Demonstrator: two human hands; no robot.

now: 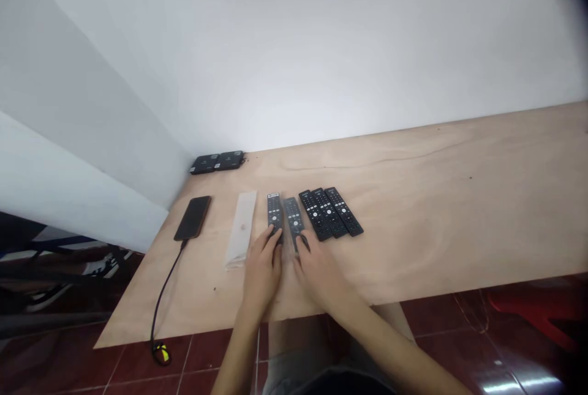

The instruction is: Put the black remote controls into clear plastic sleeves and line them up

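Observation:
My left hand (pixel 263 263) has its fingers closed on the lower end of a black remote control (pixel 274 206), which lies on the table with a small white label at its top. Just to the right, my right hand (pixel 319 266) grips the lower end of another remote control (pixel 293 211), seemingly inside a clear plastic sleeve. Both remotes lie nearly parallel, pointing away from me. Left of my left hand, a flat, whitish plastic sleeve (pixel 242 226) rests on the wood. Three black remotes (pixel 329 212) lie side by side, slightly fanned, beyond my right hand.
A smartphone (pixel 193 218) with a black cable (pixel 164 294) hanging over the front edge lies at the left of the wooden table (pixel 436 211). Two black boxes (pixel 217 162) stand in the back corner against the white wall (pixel 321 46). A red chair (pixel 533 309) shows at lower right.

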